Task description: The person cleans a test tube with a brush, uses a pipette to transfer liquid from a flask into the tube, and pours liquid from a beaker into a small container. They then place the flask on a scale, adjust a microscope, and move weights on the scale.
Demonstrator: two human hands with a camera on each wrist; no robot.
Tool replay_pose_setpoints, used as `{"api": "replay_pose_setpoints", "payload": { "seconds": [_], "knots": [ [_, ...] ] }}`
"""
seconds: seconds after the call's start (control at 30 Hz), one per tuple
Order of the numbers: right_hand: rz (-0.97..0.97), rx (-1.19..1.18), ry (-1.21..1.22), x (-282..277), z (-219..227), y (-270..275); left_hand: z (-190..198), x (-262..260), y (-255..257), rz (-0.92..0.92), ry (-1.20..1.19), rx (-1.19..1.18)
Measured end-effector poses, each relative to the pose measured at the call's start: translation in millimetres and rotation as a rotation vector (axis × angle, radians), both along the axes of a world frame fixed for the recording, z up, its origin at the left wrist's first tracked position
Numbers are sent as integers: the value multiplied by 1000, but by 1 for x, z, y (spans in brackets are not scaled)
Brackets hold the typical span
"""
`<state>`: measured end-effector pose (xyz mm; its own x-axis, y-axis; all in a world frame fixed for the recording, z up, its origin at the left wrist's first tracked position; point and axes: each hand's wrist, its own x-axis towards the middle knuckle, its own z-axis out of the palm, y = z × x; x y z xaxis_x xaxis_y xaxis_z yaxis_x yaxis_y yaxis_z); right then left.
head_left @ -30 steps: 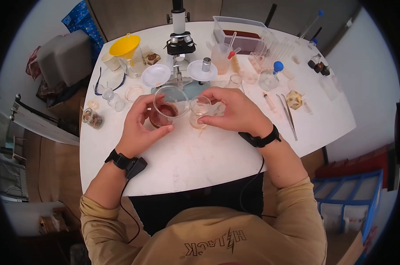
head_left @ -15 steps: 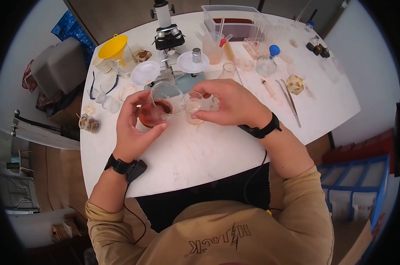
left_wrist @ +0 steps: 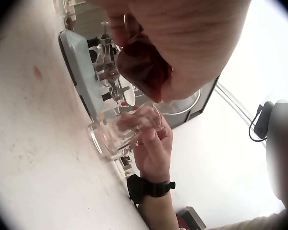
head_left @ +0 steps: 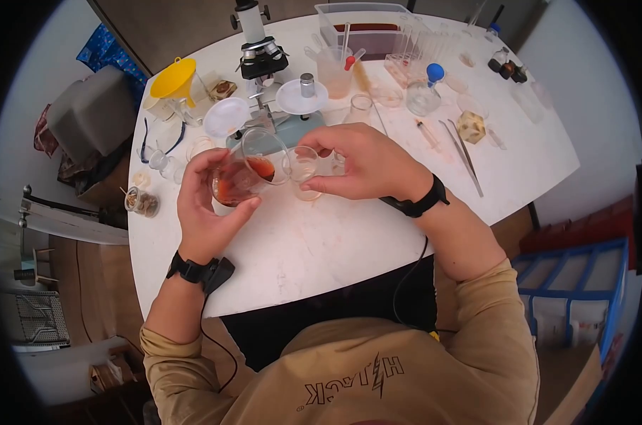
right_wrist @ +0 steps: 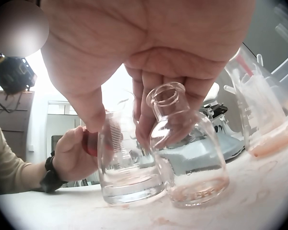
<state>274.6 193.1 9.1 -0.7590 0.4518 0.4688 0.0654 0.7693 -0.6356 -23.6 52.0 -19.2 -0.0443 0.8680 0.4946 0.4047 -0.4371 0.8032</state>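
Observation:
My left hand grips a clear glass beaker holding red liquid. The beaker leans to the right, its wide mouth facing a smaller clear glass beaker, whose rim it overlaps in the head view. Fingers and thumb of my right hand pinch that smaller beaker near its top. It has graduation marks and a little clear liquid at its base in the right wrist view. Right beside it on the table stands a small narrow-necked glass bottle, under my right palm.
Behind the hands stand a balance with white pans and a microscope. Left are a yellow funnel and a small jar. Tweezers, a syringe and a flask with a blue bulb lie to the right.
The left hand has tilted its beaker further, and the red liquid has run toward the mouth. Both hands keep their hold; the head view has shifted a little.

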Motion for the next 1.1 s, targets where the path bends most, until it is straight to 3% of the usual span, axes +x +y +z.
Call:
{"api": "replay_pose_setpoints", "payload": {
  "seconds": [0.73, 1.1],
  "knots": [
    [-3, 47, -31, -1, 3, -3, 3, 6, -3, 31, -89, 67],
    [7, 25, -19, -2, 1, -3, 0, -2, -2, 1, -25, 94]
  ]
}}
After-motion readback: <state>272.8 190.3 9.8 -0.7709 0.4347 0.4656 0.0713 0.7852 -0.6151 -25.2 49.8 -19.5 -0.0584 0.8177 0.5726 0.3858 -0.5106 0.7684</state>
